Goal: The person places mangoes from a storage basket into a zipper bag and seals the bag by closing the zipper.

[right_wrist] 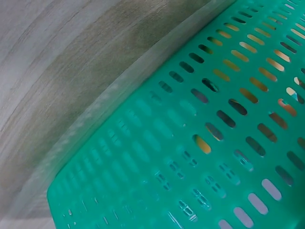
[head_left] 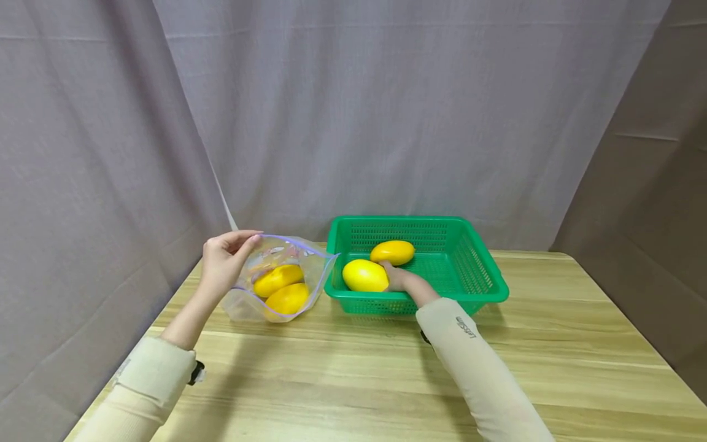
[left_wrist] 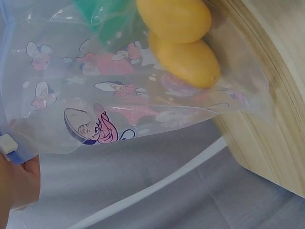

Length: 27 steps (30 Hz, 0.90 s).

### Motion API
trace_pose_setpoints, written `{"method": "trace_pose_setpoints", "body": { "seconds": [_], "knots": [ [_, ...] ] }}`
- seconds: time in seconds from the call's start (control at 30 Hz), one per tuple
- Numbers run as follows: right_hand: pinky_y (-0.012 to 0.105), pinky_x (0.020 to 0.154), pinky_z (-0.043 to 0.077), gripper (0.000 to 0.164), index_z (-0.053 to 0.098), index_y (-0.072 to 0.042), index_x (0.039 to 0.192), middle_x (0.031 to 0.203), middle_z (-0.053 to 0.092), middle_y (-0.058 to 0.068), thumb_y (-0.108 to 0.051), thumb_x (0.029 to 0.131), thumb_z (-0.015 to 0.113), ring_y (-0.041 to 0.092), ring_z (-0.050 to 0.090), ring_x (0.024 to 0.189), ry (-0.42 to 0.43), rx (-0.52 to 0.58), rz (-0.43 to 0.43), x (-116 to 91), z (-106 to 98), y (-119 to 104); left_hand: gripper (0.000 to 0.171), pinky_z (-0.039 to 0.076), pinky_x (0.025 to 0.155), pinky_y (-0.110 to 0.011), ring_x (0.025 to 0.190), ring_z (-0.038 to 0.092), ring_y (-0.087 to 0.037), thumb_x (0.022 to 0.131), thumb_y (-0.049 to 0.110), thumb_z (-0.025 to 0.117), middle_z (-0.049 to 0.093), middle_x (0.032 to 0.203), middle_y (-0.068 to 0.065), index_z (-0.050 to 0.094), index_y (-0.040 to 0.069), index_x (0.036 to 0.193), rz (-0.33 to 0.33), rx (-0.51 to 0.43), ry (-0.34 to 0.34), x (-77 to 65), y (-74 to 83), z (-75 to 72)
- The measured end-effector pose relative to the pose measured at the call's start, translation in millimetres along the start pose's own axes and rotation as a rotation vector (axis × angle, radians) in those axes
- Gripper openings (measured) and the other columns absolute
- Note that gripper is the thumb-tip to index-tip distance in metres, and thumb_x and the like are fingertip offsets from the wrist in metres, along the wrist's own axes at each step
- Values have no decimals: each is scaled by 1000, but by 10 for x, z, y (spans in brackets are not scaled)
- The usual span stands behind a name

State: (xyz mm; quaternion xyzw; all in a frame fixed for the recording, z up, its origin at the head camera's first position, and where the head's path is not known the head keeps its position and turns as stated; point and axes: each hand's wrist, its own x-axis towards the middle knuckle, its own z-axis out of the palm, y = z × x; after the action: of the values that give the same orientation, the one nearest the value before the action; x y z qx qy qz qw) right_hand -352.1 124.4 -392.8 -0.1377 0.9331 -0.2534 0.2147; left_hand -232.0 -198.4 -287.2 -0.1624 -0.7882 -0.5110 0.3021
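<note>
My left hand (head_left: 225,255) pinches the upper edge of a clear zip bag (head_left: 237,309) between thumb and fingers, its mouth spread wide. Two yellow mangoes (head_left: 278,280) lie inside the bag. In the left wrist view, cartoon prints and a white zip slider (left_wrist: 8,143) show on the bag. My right hand (head_left: 399,279) reaches into a green plastic basket (head_left: 486,261) and grips the nearer mango (head_left: 364,275), with its fingers partly hidden. Behind it lies another mango (head_left: 393,252). The right wrist view shows mostly the slotted basket wall (right_wrist: 143,152), the hand hidden beyond it.
Both containers stand on a wooden table (head_left: 342,380), the bag left of the basket and close to its rim. A grey curtain (head_left: 397,123) hangs behind the table's back edge and along the left side.
</note>
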Motion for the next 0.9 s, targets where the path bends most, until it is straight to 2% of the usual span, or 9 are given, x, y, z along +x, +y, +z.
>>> {"method": "trace_pose_setpoints", "body": {
  "seconds": [0.13, 0.37, 0.63, 0.9],
  "knots": [
    [57, 107, 32, 72, 13, 4, 146, 140, 36, 32, -11, 91, 58, 44, 40, 126, 26, -39, -18, -75, -2, -48, 16, 46, 61, -4, 65, 57, 13, 87, -3, 62, 67, 87, -33, 66, -17, 94, -10, -15, -4, -2, 24, -3],
    [57, 104, 35, 73, 19, 3, 146, 138, 40, 31, -14, 90, 62, 44, 42, 126, 64, -58, -22, -88, -15, -71, 15, 47, 61, -5, 64, 57, 12, 87, -5, 61, 66, 87, -34, 66, -17, 94, -15, -10, 3, 0, -5, 4],
    [55, 104, 36, 79, 16, 2, 147, 139, 41, 30, -15, 88, 66, 44, 41, 127, 91, -72, -10, -121, -34, -68, 16, 48, 62, -6, 65, 59, 11, 87, 3, 65, 68, 88, -29, 70, -10, 94, -19, -19, 13, 28, -319, 25],
    [55, 102, 38, 80, 19, 1, 146, 138, 41, 29, -17, 86, 68, 43, 44, 124, 127, -108, -21, -159, -67, -44, 17, 49, 62, -6, 66, 60, 11, 87, 7, 65, 69, 87, -28, 71, -7, 95, 0, -2, 6, 28, -336, 15]
  ]
}}
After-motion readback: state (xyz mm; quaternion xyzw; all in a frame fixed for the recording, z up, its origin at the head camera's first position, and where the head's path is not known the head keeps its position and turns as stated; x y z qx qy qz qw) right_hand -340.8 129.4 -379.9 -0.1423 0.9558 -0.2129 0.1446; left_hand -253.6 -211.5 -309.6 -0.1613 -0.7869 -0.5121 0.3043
